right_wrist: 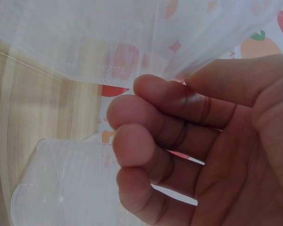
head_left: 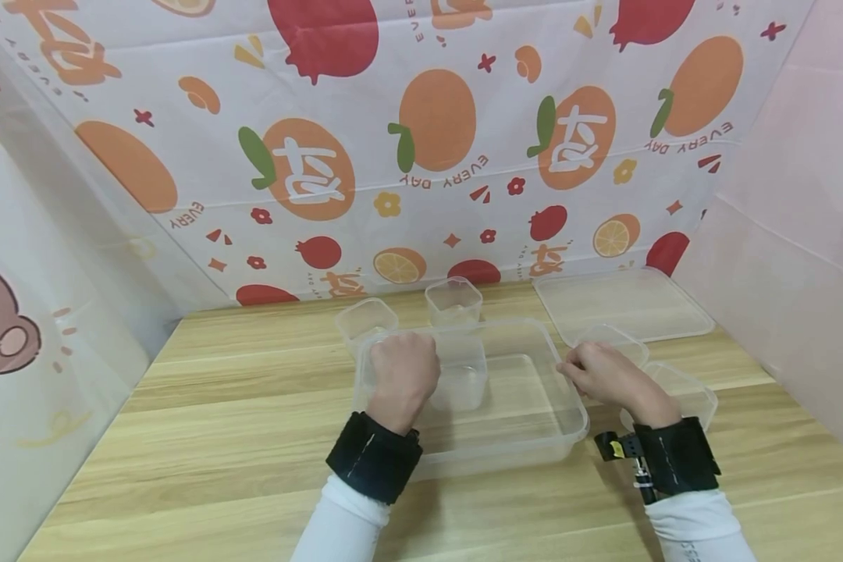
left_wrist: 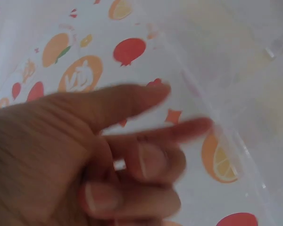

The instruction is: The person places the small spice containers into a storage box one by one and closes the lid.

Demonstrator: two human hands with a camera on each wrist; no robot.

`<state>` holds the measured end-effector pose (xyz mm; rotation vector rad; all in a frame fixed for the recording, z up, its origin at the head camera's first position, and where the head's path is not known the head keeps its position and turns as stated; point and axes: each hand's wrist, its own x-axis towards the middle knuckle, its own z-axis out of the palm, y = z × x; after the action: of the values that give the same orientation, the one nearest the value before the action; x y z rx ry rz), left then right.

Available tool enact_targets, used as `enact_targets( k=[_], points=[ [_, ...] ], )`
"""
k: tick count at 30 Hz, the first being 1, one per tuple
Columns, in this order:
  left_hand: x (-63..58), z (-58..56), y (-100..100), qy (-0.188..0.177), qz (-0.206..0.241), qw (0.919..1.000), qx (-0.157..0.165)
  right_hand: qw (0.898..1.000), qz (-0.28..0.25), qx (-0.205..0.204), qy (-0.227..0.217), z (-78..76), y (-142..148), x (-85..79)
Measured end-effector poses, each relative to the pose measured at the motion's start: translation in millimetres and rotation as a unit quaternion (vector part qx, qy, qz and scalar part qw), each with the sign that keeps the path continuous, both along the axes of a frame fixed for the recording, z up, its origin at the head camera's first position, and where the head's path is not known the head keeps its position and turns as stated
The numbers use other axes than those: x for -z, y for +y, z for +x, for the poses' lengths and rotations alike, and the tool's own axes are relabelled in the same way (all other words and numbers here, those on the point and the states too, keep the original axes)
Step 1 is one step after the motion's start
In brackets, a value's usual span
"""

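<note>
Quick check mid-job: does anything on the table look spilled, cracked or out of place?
Nothing stands out. The large clear container holds one small container, the others are close by, and the lid lies flat at the back right. No spill or break shows, though clear plastic could hide fine cracks.

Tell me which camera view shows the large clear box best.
The head view: nearly the whole large clear box shows, partly behind the left hand. The right wrist view shows only a portion, pinched by the right hand; the left wrist view, blurred clear plastic I cannot identify.
</note>
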<state>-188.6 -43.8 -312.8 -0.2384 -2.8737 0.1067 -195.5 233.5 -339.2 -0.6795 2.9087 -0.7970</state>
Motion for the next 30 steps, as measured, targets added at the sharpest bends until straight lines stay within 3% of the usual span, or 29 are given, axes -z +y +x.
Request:
enact_targets(
  k=[2,5,8,10,21,30],
  points=[
    [-4.1,2.6,-2.5,0.002,0.013,0.9995,0.029,1.0,0.001,0.001,-0.001,0.0,0.2,-0.2],
    [-10.0,6.6,-5.7,-0.033,0.02,0.9973,0.063,1.0,0.001,0.002,0.0,0.0,0.6,-0.5],
    [-13.8,9.9,-8.0,-0.071,0.015,0.994,0.081,1.0,0.002,0.002,0.001,0.2,0.7,-0.6],
    [-14.4,11.1,-9.0,-0.077,0.006,0.993,0.09,1.0,0.002,0.003,0.001,0.2,0.8,-0.4],
    [-11.6,7.7,-9.2,-0.085,-0.013,0.9921,0.091,1.0,0.006,0.005,-0.001,0.8,1.0,0.8],
    [-8.7,8.5,-7.3,-0.055,-0.016,0.9942,0.091,1.0,0.009,0.006,0.0,0.6,-0.2,1.0]
  ],
)
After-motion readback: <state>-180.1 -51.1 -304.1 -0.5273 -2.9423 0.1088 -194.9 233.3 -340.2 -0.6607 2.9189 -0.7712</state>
